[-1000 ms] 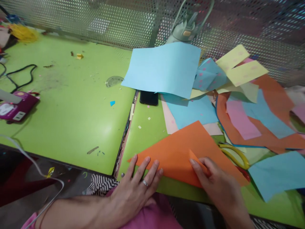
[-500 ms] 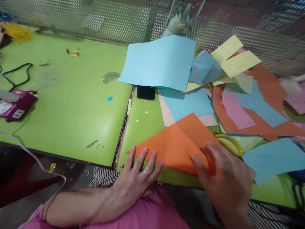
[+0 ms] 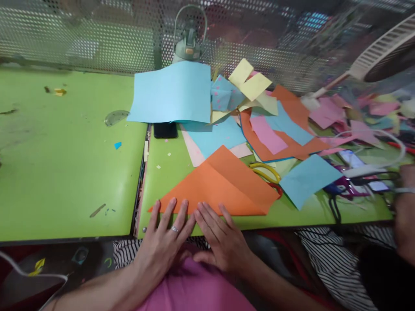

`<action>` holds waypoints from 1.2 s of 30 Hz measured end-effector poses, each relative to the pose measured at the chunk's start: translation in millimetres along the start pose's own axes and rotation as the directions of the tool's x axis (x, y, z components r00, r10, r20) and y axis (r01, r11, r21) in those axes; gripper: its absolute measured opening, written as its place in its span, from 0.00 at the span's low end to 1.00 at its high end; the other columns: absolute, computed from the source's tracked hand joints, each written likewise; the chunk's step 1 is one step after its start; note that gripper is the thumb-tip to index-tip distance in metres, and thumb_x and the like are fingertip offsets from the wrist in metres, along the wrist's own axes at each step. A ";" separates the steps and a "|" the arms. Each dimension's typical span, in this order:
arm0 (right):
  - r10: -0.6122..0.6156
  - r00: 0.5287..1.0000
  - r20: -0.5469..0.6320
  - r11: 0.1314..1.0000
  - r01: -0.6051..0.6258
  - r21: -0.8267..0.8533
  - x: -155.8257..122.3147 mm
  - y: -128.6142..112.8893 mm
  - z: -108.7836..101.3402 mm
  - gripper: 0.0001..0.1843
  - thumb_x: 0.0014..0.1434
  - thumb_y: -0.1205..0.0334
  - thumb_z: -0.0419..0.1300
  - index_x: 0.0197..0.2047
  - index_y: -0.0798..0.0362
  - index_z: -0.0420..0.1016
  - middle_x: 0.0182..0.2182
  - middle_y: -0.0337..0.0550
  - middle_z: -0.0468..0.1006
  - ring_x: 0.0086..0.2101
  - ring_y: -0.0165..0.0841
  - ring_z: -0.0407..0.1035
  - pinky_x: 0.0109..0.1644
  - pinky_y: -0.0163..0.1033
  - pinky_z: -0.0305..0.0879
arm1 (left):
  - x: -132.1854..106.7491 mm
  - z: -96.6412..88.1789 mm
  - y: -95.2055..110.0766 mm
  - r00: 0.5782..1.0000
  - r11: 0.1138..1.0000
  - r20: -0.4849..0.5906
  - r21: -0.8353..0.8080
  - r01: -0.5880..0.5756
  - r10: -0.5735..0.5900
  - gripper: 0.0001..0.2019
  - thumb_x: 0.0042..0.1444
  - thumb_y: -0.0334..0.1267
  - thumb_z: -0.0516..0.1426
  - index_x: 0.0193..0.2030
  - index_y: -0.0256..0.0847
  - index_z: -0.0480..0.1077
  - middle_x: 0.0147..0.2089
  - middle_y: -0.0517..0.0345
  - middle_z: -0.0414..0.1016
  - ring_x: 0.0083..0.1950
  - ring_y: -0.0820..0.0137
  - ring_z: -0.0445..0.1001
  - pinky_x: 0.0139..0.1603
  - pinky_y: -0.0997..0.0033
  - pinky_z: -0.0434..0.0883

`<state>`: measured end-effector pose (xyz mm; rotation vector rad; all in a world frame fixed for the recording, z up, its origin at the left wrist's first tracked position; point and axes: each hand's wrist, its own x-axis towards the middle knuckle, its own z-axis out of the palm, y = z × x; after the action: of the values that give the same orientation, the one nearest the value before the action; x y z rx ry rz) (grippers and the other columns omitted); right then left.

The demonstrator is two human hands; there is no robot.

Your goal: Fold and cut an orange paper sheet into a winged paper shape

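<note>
A folded sheet of orange paper (image 3: 223,183) lies on the green table, its long folded edge toward me. My left hand (image 3: 165,237) rests with fingers spread on the left part of that near edge; a ring is on one finger. Right beside it, my right hand (image 3: 220,237) lies flat, fingertips on the middle of the same edge. Neither hand grips anything. Just past the paper's right side are scissors with yellow handles (image 3: 266,172), partly covered. A square of light blue paper (image 3: 308,179) lies farther right.
A large light blue sheet (image 3: 171,93) partly covers a black phone (image 3: 165,130). Behind it stands a bottle (image 3: 188,49) against the perforated screen. Cut paper is heaped at right, near a white fan (image 3: 385,47). Another person's arm (image 3: 407,216) shows at the right edge. A protractor (image 3: 116,117) lies left.
My right hand has moved left from the paper's right end to its middle, beside my left hand. The orange paper's right part now lies flatter. The view has turned right.
</note>
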<state>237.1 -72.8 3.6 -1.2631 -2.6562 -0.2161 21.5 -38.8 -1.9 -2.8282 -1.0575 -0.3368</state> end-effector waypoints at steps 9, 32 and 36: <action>0.059 0.995 0.085 0.997 -0.055 -0.048 -39.3 33.9 -13.1 0.61 0.53 0.24 0.42 0.71 0.68 0.39 0.63 0.66 0.63 0.63 0.50 0.56 0.63 0.55 0.57 | 3.3 -4.3 -0.4 0.999 0.999 0.043 0.040 -0.003 0.002 0.41 0.54 0.65 0.53 0.70 0.46 0.54 0.70 0.49 0.58 0.68 0.50 0.56 0.70 0.41 0.36; 0.579 0.726 0.370 0.672 -0.683 0.287 98.5 118.3 -37.3 0.16 0.59 0.45 0.54 0.33 0.50 0.70 0.29 0.41 0.78 0.29 0.33 0.71 0.31 0.37 0.62 | 7.1 -6.2 1.2 0.999 0.999 0.002 -0.004 0.038 -0.038 0.37 0.59 0.62 0.51 0.69 0.45 0.55 0.69 0.52 0.60 0.68 0.53 0.55 0.71 0.43 0.32; 0.518 0.759 0.395 0.710 -0.639 0.296 108.5 116.4 -37.6 0.14 0.59 0.49 0.55 0.29 0.50 0.67 0.26 0.38 0.77 0.28 0.32 0.70 0.30 0.36 0.59 | 5.0 -7.4 2.2 0.999 0.999 0.013 0.004 0.039 -0.039 0.36 0.60 0.63 0.48 0.70 0.45 0.55 0.70 0.52 0.59 0.69 0.52 0.55 0.71 0.42 0.33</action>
<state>264.7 73.4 71.2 -1.9920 -2.1423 0.6437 25.4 -38.6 6.5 -2.8136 -1.1164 -0.3196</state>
